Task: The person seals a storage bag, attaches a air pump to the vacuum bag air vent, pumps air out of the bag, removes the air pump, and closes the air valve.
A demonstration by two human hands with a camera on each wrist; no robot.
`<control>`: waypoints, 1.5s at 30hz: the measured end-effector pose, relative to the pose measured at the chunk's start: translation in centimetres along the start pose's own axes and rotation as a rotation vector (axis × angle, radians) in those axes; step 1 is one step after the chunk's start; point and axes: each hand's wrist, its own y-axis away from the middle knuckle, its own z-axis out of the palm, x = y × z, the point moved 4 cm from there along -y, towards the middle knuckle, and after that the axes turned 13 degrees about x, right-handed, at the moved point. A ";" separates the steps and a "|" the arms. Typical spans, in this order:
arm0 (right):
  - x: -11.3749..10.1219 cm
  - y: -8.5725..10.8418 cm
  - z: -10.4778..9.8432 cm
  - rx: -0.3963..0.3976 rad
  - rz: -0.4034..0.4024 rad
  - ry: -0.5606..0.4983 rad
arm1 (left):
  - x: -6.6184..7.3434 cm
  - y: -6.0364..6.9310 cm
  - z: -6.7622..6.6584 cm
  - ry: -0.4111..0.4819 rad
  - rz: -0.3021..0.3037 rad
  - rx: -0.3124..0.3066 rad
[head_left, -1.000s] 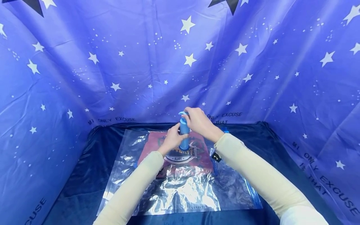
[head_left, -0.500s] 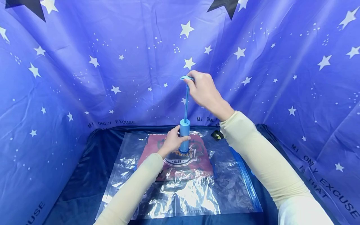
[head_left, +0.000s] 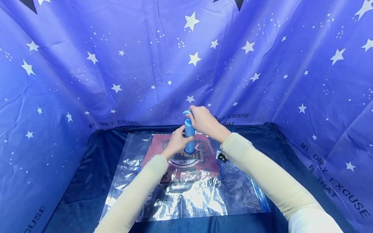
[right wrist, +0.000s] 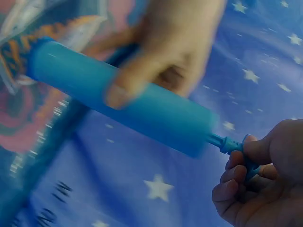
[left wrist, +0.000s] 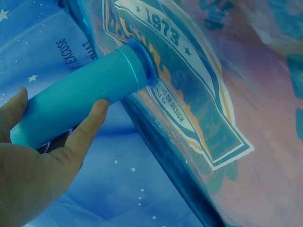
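A blue hand pump [head_left: 189,132] stands upright on a clear plastic vacuum bag [head_left: 239,191]. Inside the bag lies a folded reddish garment [head_left: 204,171] with a printed "1973" badge. My left hand [head_left: 176,142] grips the pump's barrel, its thumb along the side in the left wrist view. My right hand [head_left: 202,119] holds the handle at the top; in the right wrist view its fingers curl round that handle [right wrist: 251,165], with a short length of rod [right wrist: 216,139] showing above the barrel. The pump's foot meets the bag over the badge; the valve beneath it is hidden.
A small black object [head_left: 222,157] lies by the garment's right side. Dark blue cloth [head_left: 84,194] covers the table around the bag. Blue star-printed curtains [head_left: 140,64] enclose the back and both sides.
Half a second ago the handle was pulled high with the long rod showing; my right hand has since brought it down near the barrel. My left hand has kept hold of the barrel.
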 end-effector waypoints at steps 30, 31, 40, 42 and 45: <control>-2.3 -2.8 -4.3 0.148 -0.018 -0.066 | -0.2 0.2 -0.1 0.009 -0.040 -0.002; -1.8 -2.2 -3.1 0.116 -0.010 -0.057 | -0.2 0.1 -0.1 0.007 -0.043 -0.004; 0.4 0.5 1.1 0.021 -0.001 0.006 | -0.3 0.1 -0.1 0.012 -0.044 -0.019; 0.1 -0.1 0.2 0.029 0.010 -0.030 | -0.3 0.1 -0.1 0.007 -0.041 -0.015; -0.9 -1.4 -2.2 0.071 0.032 -0.081 | -0.1 0.0 -0.1 0.012 -0.042 -0.015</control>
